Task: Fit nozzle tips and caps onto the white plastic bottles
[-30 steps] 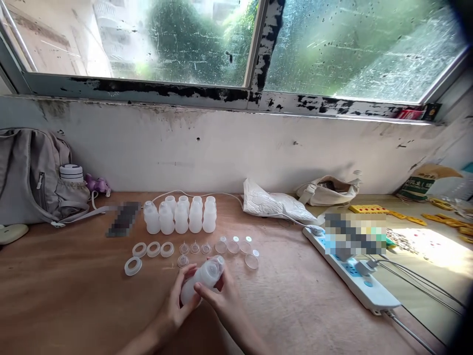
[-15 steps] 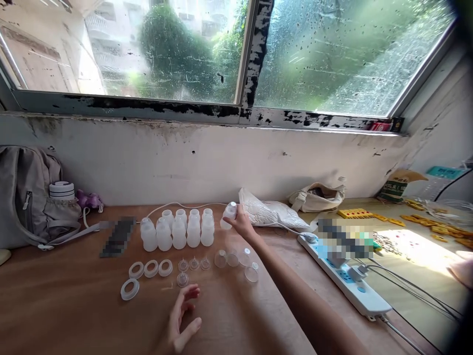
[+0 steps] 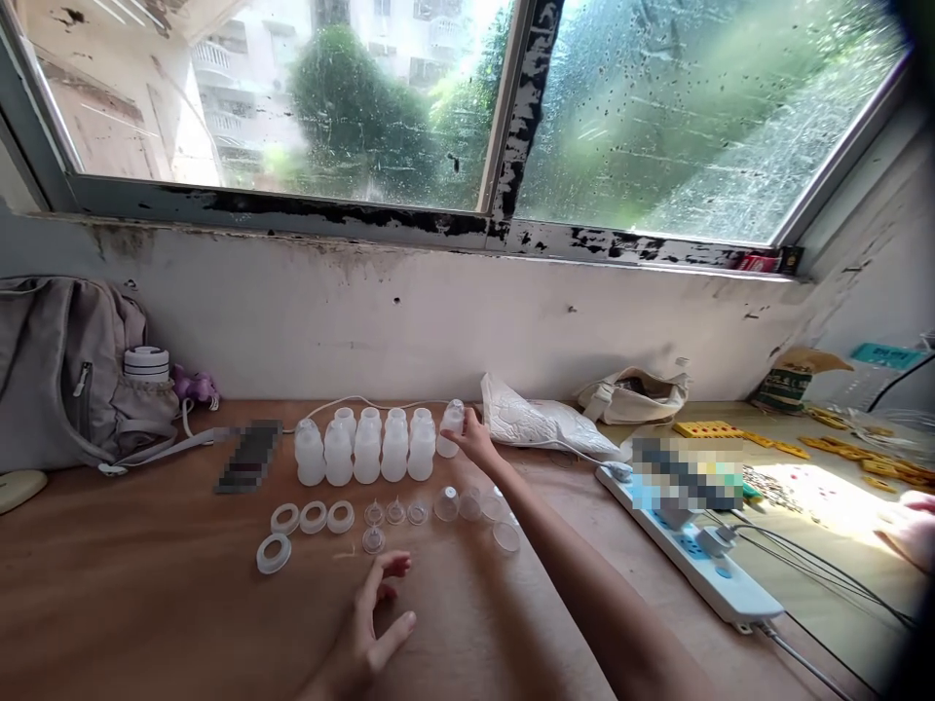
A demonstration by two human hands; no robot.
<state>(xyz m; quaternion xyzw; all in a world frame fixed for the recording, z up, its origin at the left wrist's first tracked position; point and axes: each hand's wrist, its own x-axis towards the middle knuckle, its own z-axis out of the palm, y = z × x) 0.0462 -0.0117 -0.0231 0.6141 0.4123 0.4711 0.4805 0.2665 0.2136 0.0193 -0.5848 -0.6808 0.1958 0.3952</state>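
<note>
Bottle (image 3: 451, 433) in the right hand (image 3: 469, 434) is at the right end of the grouped bottles; the gap to them is narrower than in the previous frame. One second ago, both hands held it at the front of the table. The left hand (image 3: 380, 623) is now apart from it.

Bottle condition: translucent white body, clear domed cap fitted, nearly upright with a slight tilt. Right-hand fingers and thumb pinch its upper side. Left-hand fingers are partly curled, thumb spread away, holding nothing, just in front of the teats.

Count, grouped units: five front bottles (image 3: 366, 458), with at least four back bottles (image 3: 370, 416) behind. The leftmost front unit has a domed cap.

Count, loose parts on the table (image 3: 182, 594):
- White rings (image 3: 274, 566): four, three in a line and one in front.
- Clear teats (image 3: 373, 540): four, same layout.
- Clear caps (image 3: 505, 536): four, one partly covered by the right forearm.

Outward: one white package (image 3: 518, 414) beside the right hand; one power strip (image 3: 737, 594) at right; one backpack (image 3: 65, 380) at left. Another person's hand (image 3: 910, 529) shows at the right edge.
</note>
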